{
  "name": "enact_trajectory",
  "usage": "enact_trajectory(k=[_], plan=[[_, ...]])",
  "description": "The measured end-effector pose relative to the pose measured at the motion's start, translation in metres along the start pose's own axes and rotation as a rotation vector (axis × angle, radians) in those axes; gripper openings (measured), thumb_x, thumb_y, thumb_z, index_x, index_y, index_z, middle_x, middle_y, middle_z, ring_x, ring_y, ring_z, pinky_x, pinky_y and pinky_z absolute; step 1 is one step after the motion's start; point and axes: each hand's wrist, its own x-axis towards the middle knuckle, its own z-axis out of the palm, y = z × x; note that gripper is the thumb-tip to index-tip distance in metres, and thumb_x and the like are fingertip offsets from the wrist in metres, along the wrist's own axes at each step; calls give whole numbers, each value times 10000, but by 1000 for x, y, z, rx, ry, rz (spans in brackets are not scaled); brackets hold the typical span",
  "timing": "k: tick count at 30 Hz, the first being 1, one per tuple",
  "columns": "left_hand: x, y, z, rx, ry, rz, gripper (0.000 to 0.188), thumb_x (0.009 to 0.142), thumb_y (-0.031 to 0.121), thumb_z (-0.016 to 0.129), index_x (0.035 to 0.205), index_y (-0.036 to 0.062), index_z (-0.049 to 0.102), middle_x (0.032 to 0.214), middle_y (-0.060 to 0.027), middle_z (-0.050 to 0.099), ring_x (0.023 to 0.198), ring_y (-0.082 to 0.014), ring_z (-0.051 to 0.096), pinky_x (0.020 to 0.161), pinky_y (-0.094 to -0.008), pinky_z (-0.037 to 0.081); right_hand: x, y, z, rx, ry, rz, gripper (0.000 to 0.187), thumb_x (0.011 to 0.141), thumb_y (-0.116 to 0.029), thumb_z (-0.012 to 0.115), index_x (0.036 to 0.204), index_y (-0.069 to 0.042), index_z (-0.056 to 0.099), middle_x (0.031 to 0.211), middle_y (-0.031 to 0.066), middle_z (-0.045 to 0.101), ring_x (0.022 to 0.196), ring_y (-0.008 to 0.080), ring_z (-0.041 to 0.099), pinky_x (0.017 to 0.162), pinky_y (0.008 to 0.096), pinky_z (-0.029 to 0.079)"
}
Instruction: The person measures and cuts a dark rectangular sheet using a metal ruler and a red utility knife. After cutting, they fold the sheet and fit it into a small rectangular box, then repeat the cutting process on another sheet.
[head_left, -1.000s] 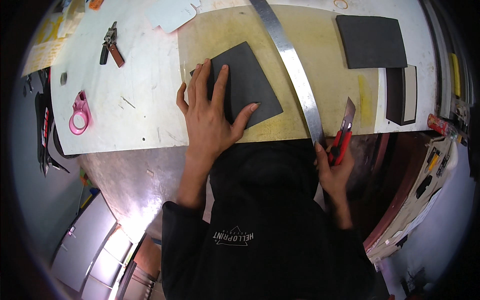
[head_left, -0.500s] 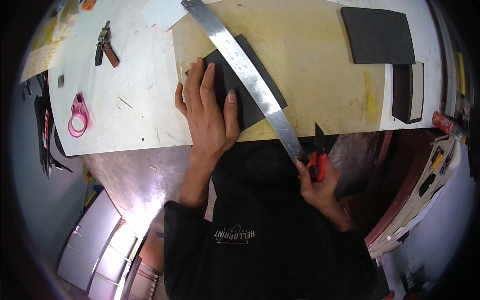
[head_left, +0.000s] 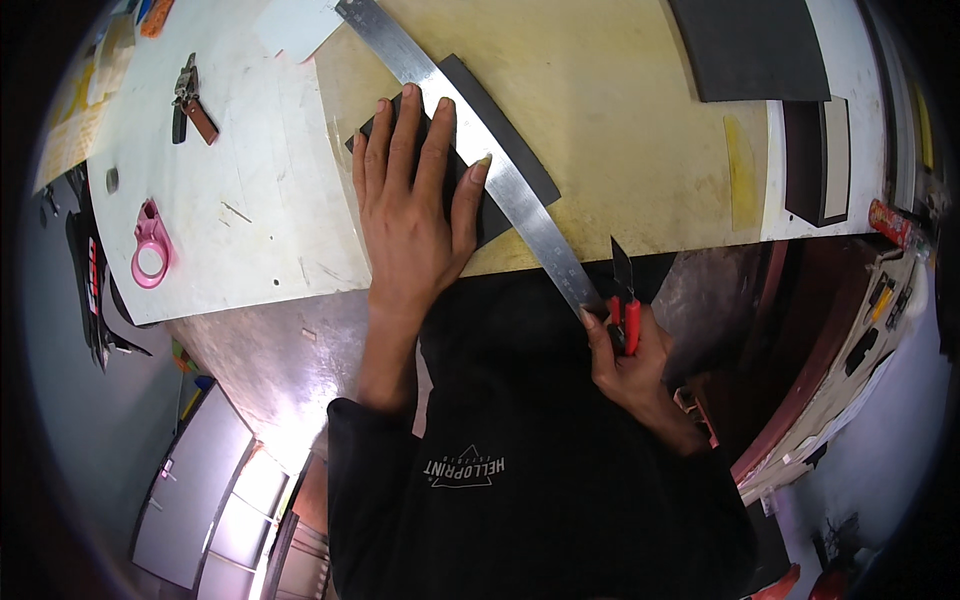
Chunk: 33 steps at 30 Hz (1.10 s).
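A dark grey square sheet [head_left: 475,225] lies turned at an angle on the yellowed cutting mat. Across it runs a long steel ruler [head_left: 510,185], slanting from upper left down past the table's front edge. My left hand [head_left: 410,220] is laid flat on the sheet with its fingers stretched out, and the thumb reaches the ruler's edge. Just off the table's front edge, my right hand [head_left: 635,360] grips a red cutter knife [head_left: 631,325], its dark blade pointing up. The right thumb also presses on the ruler's lower end.
The yellowed mat [head_left: 620,130] covers much of the white table [head_left: 250,240]. At left lie a pink tape dispenser [head_left: 150,245] and a tool with a brown handle [head_left: 192,100]. On the right are a larger dark sheet [head_left: 755,55] and an open-sided dark box [head_left: 818,165].
My left hand has shifted toward the ruler, and its thumb now meets the ruler's edge. My right hand still grips the cutter knife and the ruler's end. The whole view has shifted slightly.
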Motion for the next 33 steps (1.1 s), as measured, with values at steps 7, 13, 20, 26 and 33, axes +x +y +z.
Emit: enact_trajectory(k=[7, 13, 20, 26, 33], plan=[[1, 2, -1, 32, -1, 14, 549, 994, 293, 680, 1492, 87, 576, 1591, -175, 491, 1481, -407, 419, 1240, -532, 265, 0, 1, -1, 2, -19, -4, 216, 910, -42, 795, 1036, 45, 642, 870, 142, 735, 642, 169, 682, 568, 293, 526], [1, -1, 2, 31, 16, 9, 539, 996, 360, 673, 1472, 116, 600, 1574, -163, 508, 1467, -416, 429, 1212, -571, 288, 0, 2, -2, -4, -11, -3, 227, 907, -47, 801, 1040, 45, 642, 852, 144, 731, 645, 169, 688, 566, 291, 526], [0, -4, 5, 34, 29, 24, 540, 996, 397, 668, 1456, 119, 613, 1570, -160, 512, 1463, -422, 434, 1194, -599, 299, 2, 2, -1, -8, -10, 4, 234, 906, -54, 806, 1048, 43, 646, 862, 142, 737, 650, 166, 693, 566, 284, 526], [2, 2, 0, 1, 12, 13, 543, 980, 284, 702, 1476, 92, 592, 1576, -180, 507, 1472, -414, 426, 1237, -522, 272, 2, 0, -2, 2, -23, 36, 235, 912, -65, 806, 1055, 40, 652, 881, 133, 747, 654, 160, 695, 579, 281, 530], [1, 1, 1, 6, 18, 12, 544, 975, 279, 706, 1467, 74, 595, 1571, -189, 509, 1479, -413, 419, 1238, -528, 272, 1, 3, -2, 14, -41, 48, 235, 912, -69, 808, 1056, 34, 654, 877, 127, 749, 658, 165, 697, 584, 280, 529]])
